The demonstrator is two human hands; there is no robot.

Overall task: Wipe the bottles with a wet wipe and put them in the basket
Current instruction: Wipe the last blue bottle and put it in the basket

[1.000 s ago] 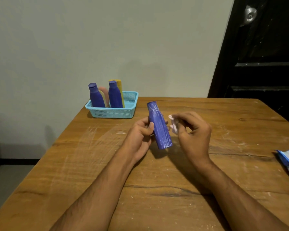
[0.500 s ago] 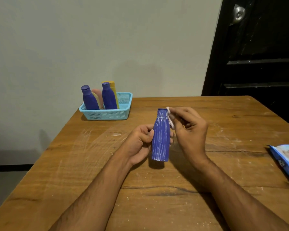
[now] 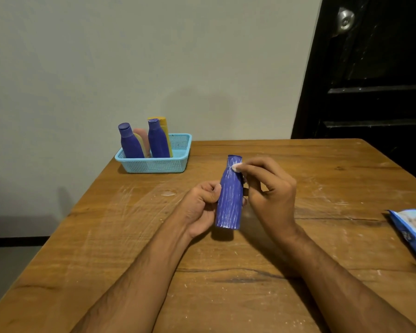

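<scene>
Four bottles stand in the blue basket [image 3: 154,162] at the upper left of the counter [image 3: 106,236]: two purple, one pink, one yellow, all upright or leaning a little. Toward the frame's centre, the left hand [image 3: 202,207] has its grip curled round the lower body of a purple bottle [image 3: 229,198], which a second ago tilted with its cap toward the basket and now stands nearly upright above the counter. Just right of it, the right hand [image 3: 269,188] pinches a wet wipe [image 3: 237,168], which has shifted from beside the bottle's middle up to its neck. White streaks cover the body, so wiping looks unfinished; basketing comes after. At the right edge lies the wipe packet [image 3: 413,234].
</scene>
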